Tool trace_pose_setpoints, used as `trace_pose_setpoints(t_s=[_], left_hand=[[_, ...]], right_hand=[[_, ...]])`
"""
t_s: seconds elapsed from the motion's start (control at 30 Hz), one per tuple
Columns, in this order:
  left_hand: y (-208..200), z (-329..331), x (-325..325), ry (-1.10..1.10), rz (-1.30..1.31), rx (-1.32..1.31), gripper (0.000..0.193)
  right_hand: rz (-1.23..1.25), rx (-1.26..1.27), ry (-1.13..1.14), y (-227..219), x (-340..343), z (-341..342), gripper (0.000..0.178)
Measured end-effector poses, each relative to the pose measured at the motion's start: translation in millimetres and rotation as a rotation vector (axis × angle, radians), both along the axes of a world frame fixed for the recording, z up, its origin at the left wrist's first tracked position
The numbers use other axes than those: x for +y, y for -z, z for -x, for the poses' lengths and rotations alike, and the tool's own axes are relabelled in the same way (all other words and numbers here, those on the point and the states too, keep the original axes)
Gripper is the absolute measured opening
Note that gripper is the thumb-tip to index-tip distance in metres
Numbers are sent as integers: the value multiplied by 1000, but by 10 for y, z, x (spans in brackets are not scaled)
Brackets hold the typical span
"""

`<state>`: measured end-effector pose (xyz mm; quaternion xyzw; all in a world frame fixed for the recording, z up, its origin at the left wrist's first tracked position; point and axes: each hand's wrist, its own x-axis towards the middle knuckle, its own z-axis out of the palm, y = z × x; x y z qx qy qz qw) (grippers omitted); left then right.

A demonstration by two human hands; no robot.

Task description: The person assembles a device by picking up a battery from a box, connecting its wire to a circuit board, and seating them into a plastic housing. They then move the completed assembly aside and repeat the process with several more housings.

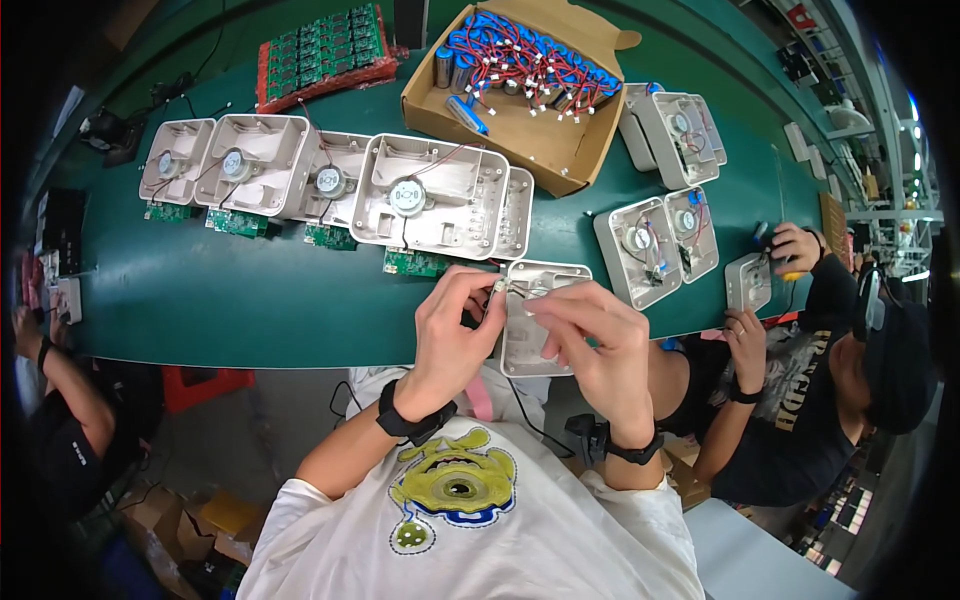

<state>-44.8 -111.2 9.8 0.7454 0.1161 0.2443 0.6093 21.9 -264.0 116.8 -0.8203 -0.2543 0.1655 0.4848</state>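
Note:
In front of me, at the table's near edge, lies an open light-grey plastic housing (535, 352). Above its left rim my left hand (455, 325) is closed in a pinch on a small pale connector (501, 286). Thin dark wires run from it toward my right hand (603, 335), whose thumb and fingers are pinched together over the housing, apparently on the wires; the fingertips partly hide the grip. Left of the housing, a green circuit board (415, 263) hangs by wires from a larger grey housing (440, 215) with a round silver motor (407, 197).
More grey housings (262, 150) with motors and boards stand in a row at left. Behind is a cardboard box (560, 150) of blue wired cells, beside stacked green boards (325, 50). Other housings (640, 250) stand at right, where a co-worker's hand (795, 248) works.

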Motion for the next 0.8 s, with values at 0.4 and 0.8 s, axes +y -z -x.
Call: trace_pose_setpoints(t_s=[0.4,0.8], left_hand=[[31,49,-70,-14,-60,-51,22],[96,20,-72,-23,-175,-123,25]], right_hand=[[132,-61,116,356,133,38,7],[292,-247,16,330,145,17,9]])
